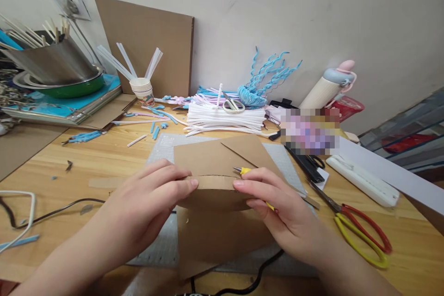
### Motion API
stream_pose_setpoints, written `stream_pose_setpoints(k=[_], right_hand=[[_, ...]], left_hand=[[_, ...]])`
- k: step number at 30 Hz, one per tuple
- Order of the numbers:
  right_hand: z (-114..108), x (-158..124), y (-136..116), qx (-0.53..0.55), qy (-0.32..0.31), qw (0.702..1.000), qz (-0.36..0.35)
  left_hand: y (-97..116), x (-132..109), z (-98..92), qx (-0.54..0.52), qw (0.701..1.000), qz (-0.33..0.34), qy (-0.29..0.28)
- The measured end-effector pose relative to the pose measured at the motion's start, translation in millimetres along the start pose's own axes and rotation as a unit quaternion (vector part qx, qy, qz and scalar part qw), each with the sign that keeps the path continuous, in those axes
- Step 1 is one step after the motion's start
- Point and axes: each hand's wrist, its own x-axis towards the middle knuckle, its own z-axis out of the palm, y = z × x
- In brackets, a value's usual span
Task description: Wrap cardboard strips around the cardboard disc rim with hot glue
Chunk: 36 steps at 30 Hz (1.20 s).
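Observation:
My left hand (149,203) and my right hand (277,208) both pinch a curved piece of brown cardboard (213,192), held up over more cardboard sheets (215,236) on a grey cutting mat (166,148). The left fingers press the piece's top edge from the left side. In the right hand there is also a small yellow-handled tool (244,171), whose metal tip sticks out above the fingers.
Red and yellow scissors (360,231) lie at the right. White strips (225,120), blue pipe cleaners (263,78), a paper cup (141,89), a bottle (326,88) and upright cardboard (145,41) stand behind. A metal pot (52,64) sits far left, cables (21,212) near left.

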Motion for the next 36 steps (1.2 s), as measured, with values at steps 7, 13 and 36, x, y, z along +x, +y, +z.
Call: stream_pose_setpoints(k=[7, 13, 36], right_hand=[[11, 1, 7, 0.029, 0.024, 0.999, -0.015], [4, -2, 12, 0.032, -0.002, 0.999, -0.015], [-4, 2, -1, 0.015, -0.059, 0.998, 0.011]], left_hand=[[7, 10, -15.0, 0.037, 0.999, 0.020, -0.017], [7, 14, -13.0, 0.023, 0.999, 0.014, -0.028], [14, 26, -17.7, 0.103, 0.989, 0.049, -0.090]])
